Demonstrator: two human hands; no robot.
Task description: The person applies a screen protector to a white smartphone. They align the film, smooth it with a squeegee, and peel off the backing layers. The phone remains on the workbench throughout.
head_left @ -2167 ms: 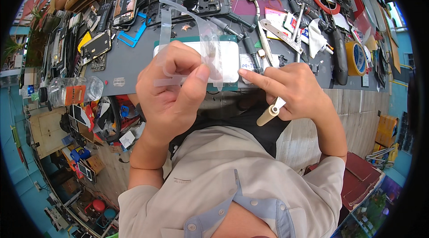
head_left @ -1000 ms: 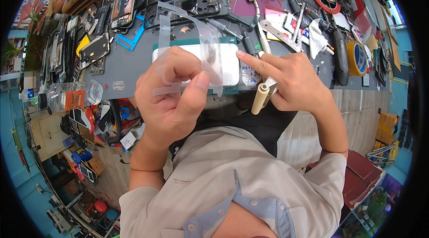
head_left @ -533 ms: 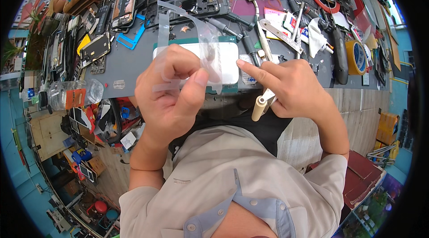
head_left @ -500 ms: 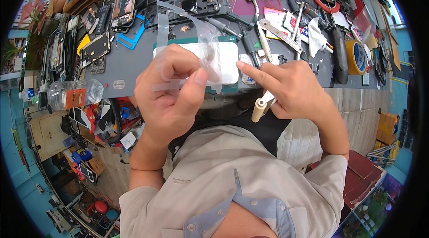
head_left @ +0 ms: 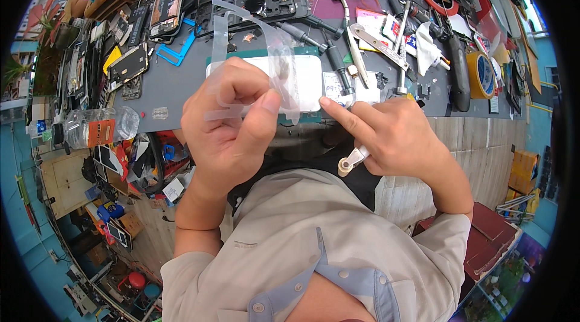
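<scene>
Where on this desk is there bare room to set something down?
The main free patch is grey surface between the blue frame, the left hand and the small clear rectangle. Crowded: the far side, with phone frames, and the right, with tools and a yellow tape roll.
</scene>
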